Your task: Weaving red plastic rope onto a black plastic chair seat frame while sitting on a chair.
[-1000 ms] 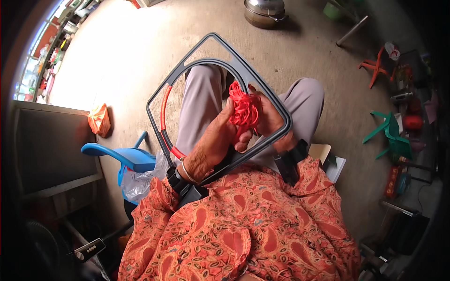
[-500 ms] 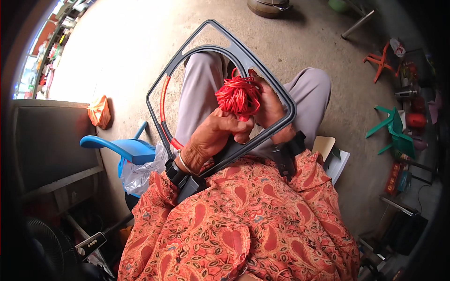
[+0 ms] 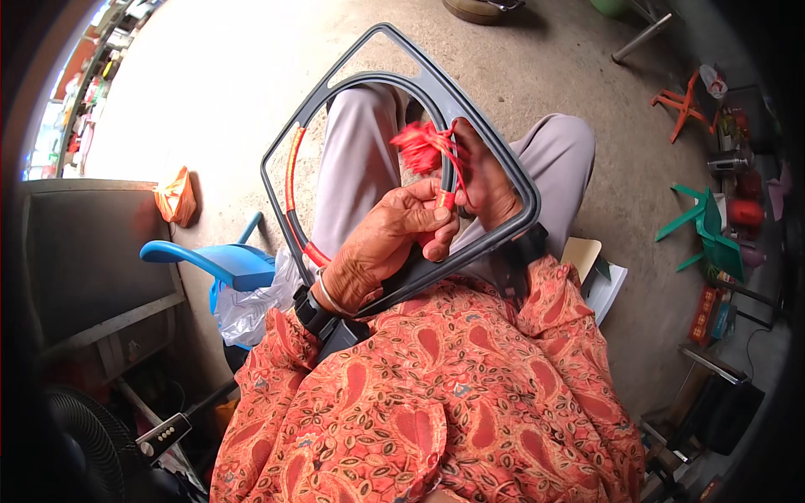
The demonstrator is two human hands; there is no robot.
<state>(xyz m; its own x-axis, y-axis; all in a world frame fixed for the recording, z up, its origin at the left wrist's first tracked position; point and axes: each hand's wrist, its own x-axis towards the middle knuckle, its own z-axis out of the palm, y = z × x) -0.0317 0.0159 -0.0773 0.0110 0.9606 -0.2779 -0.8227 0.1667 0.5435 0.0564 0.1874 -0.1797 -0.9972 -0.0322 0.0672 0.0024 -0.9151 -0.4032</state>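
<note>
Head view: dark grey frame [image 3: 503, 180] sits upright on the lap, its far-left side already wrapped in red cord [image 3: 290, 189]. Left hand [image 3: 381, 247] is pinched shut on the cord's taut end, just below the bundle of red cord [image 3: 423, 144]. Right hand [image 3: 486, 189] reaches from behind the frame's right bar, apparently gripping bar and bundle; its fingers are mostly hidden.

Judgement: wrapping step. The person should keep tension constant, lay turns touching without overlap, pass the bundle through the opening cleanly, and brace the frame against the thighs.
</note>
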